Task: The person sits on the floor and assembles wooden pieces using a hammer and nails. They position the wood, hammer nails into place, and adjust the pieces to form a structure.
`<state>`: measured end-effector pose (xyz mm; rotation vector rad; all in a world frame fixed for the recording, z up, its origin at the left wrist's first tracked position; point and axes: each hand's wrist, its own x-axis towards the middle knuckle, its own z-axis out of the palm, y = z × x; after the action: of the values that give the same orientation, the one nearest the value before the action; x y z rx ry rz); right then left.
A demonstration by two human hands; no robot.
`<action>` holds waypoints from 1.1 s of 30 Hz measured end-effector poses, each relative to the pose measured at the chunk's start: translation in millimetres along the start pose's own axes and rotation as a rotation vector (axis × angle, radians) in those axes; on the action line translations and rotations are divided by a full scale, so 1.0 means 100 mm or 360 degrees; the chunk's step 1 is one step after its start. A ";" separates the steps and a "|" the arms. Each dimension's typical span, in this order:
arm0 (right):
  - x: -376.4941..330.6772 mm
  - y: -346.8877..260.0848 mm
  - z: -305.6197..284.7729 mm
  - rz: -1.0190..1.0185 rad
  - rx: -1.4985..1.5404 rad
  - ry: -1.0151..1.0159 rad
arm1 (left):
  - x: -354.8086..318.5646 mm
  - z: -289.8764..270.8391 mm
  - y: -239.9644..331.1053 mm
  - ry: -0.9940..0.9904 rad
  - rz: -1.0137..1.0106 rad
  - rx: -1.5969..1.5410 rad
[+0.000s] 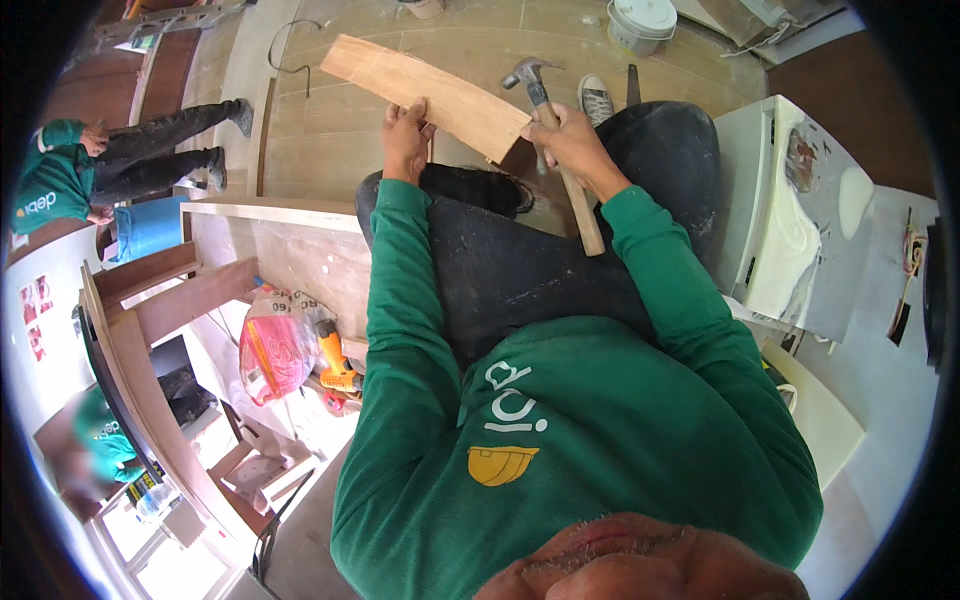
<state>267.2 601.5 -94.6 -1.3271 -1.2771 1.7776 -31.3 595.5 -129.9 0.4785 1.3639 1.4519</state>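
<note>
A long, flat, light-brown wooden board (430, 95) slants across the space beyond my knees, its far end up and to the left. My left hand (406, 140) is closed on the board's near edge, around its middle. In my right hand (572, 148) is a claw hammer (584, 222), gripped partway up the handle. The metal head points away from me and the handle's butt hangs over my lap. My right fingers are beside the board's right end; whether they also touch it, I cannot tell.
A white lidded bucket (640, 25) stands on the tiled floor ahead. At right is a white panel (790, 220) with a pale smear. Left are a wooden frame (280, 208), an orange drill (336, 358) and a red-and-clear bag (270, 350). Another person (65, 175) is at far left.
</note>
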 end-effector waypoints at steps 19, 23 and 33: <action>0.04 0.13 -0.01 0.0149 0.0073 -0.0032 | -0.97 0.17 -0.34 -0.0168 -0.0337 0.0423; 0.11 0.23 -0.07 0.0059 0.0225 0.0038 | -0.96 0.18 -0.35 -0.0186 -0.0301 0.0410; 0.17 0.13 0.04 -0.0052 0.0089 0.0194 | -0.90 0.29 -0.34 -0.0220 -0.0157 0.0524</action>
<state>259.2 610.3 -112.7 -1.3538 -1.1681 1.6716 40.9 526.4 -120.6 0.6992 1.4987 1.0971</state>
